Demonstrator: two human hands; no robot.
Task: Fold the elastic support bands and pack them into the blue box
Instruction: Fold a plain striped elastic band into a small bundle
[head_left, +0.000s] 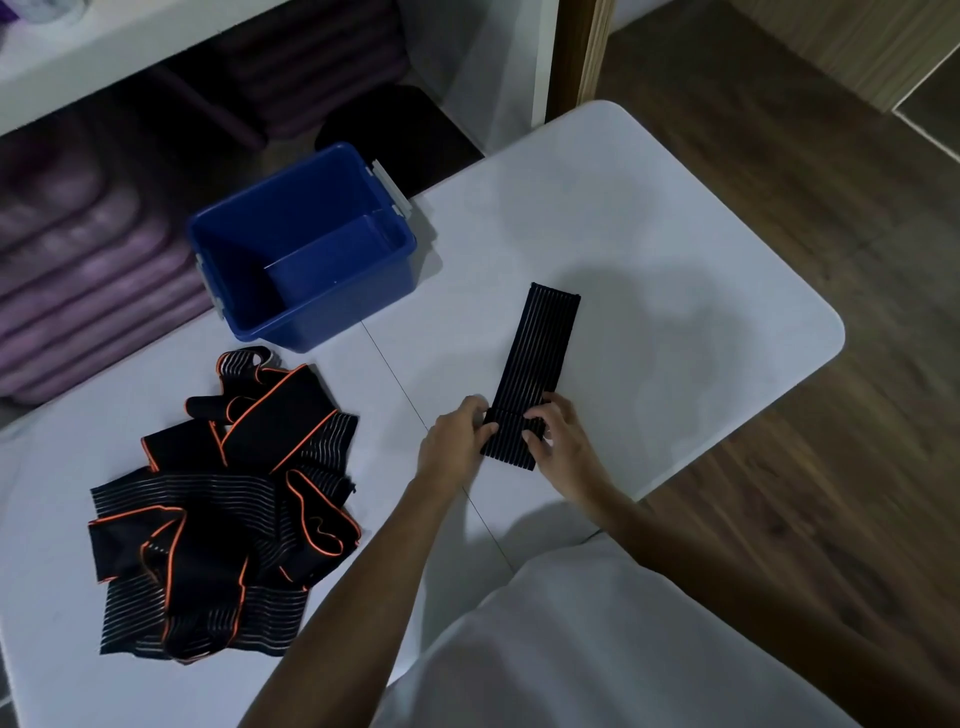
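A black ribbed elastic band (537, 348) lies stretched out flat on the white table (675, 270), running away from me. My left hand (457, 439) pinches its near end from the left, and my right hand (558, 436) grips the same end from the right, with a short flap folded over there. The blue box (304, 244) stands open and empty at the table's far left. A loose heap of black bands with orange trim (223, 504) lies on the table left of my hands.
The table's rounded right edge drops to a wooden floor (831, 467). Behind the box are white shelves with purple stacked items (88, 260) and a dark round stool (395, 135). My white garment (597, 649) fills the lower right.
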